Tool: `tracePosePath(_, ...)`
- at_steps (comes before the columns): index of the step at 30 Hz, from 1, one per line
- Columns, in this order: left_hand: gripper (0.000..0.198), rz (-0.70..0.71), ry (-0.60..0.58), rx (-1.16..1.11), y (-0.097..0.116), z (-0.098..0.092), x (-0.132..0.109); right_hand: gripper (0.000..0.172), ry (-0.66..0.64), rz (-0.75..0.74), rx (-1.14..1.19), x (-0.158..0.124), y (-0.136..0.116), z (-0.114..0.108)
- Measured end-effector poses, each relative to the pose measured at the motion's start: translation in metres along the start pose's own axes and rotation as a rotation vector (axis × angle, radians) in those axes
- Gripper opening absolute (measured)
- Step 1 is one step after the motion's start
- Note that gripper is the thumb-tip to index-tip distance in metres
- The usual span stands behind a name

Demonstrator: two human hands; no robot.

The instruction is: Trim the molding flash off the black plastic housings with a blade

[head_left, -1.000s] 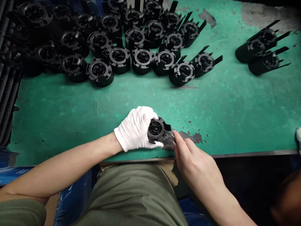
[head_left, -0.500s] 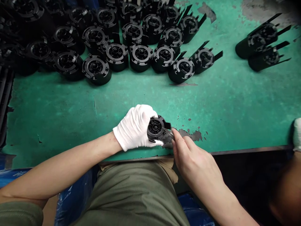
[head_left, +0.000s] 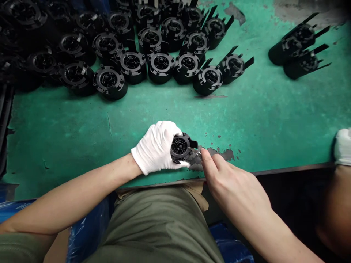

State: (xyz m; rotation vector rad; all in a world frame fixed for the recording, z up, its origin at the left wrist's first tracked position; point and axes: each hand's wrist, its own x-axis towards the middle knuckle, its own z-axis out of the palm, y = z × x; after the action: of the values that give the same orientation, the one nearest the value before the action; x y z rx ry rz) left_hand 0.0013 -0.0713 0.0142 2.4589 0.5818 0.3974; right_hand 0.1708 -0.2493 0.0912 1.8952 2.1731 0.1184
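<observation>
My left hand [head_left: 156, 148], in a white glove, is closed around a round black plastic part [head_left: 181, 148] held just above the green table [head_left: 68, 124] near its front edge. My bare right hand [head_left: 233, 186] is closed in a pinch on a small metal tool [head_left: 196, 155] whose tip touches the part's lower right rim. I cannot make out exactly what kind of tool it is.
Many identical round black parts [head_left: 131, 62] lie in rows at the back left. Two more black parts [head_left: 298, 47] with long prongs lie at the back right. Another person's white-gloved hand [head_left: 342, 146] rests at the right edge. Chipped paint marks the table by my hands.
My hands have hardly moved and still hold the part and the tool. The other person's gloved hand has come further into view at the right edge.
</observation>
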Motion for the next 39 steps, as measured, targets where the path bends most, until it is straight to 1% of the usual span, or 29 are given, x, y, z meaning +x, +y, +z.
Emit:
tracePosePath(5, 0.076, 0.012, 0.028, 0.017, -0.002, 0.002, -0.001, 0.063, 0.005, -0.047, 0.005, 0.002, 0.008, 0.001)
tracePosePath(8, 0.075, 0.012, 0.031, 0.018, -0.002, 0.002, -0.001, 0.062, 0.004, -0.073, -0.002, 0.003, 0.012, 0.002)
tracePosePath(13, 0.080, 0.022, 0.033, 0.003, -0.002, 0.002, 0.001, 0.061, -0.015, -0.094, 0.011, 0.005, 0.018, 0.003)
tracePosePath(19, 0.079, 0.021, 0.021, -0.006, -0.004, 0.003, 0.000, 0.060, 0.002, -0.144, 0.060, 0.008, 0.023, 0.001)
tracePosePath(21, 0.080, 0.021, 0.009, -0.008, -0.005, 0.002, -0.001, 0.060, 0.012, -0.159, 0.077, 0.009, 0.027, 0.002)
tracePosePath(23, 0.080, 0.016, 0.000, -0.010, -0.005, 0.001, -0.001, 0.059, -0.006, -0.183, 0.121, 0.009, 0.035, 0.004)
tracePosePath(25, 0.077, 0.013, -0.001, -0.014, -0.003, 0.000, 0.000, 0.050, -0.046, -0.211, 0.213, 0.010, 0.044, 0.010)
tracePosePath(27, 0.074, 0.008, 0.000, -0.015, -0.001, -0.001, 0.000, 0.040, -0.057, -0.213, 0.370, 0.010, 0.052, 0.018)
tracePosePath(29, 0.070, 0.007, -0.004, -0.025, -0.001, -0.002, 0.001, 0.036, -0.016, -0.179, 0.578, 0.008, 0.055, 0.026)
tracePosePath(31, 0.069, 0.008, 0.003, -0.053, -0.002, 0.000, 0.000, 0.035, 0.050, -0.121, 0.754, 0.004, 0.052, 0.033)
tracePosePath(33, 0.073, 0.024, 0.031, -0.093, -0.005, 0.002, -0.001, 0.028, 0.113, -0.054, 0.848, -0.001, 0.047, 0.038)
tracePosePath(35, 0.083, 0.046, 0.074, -0.136, -0.009, 0.004, -0.005, 0.018, 0.180, -0.007, 0.880, -0.005, 0.040, 0.040)
tracePosePath(36, 0.088, 0.055, 0.094, -0.162, -0.011, 0.004, -0.006, 0.017, 0.206, -0.005, 0.897, -0.007, 0.036, 0.041)
tracePosePath(37, 0.093, 0.056, 0.112, -0.195, -0.013, 0.004, -0.008, 0.019, 0.226, -0.011, 0.922, -0.009, 0.032, 0.042)
tracePosePath(39, 0.100, 0.041, 0.162, -0.297, -0.014, 0.001, -0.010, 0.030, 0.280, 0.020, 1.012, -0.009, 0.024, 0.045)
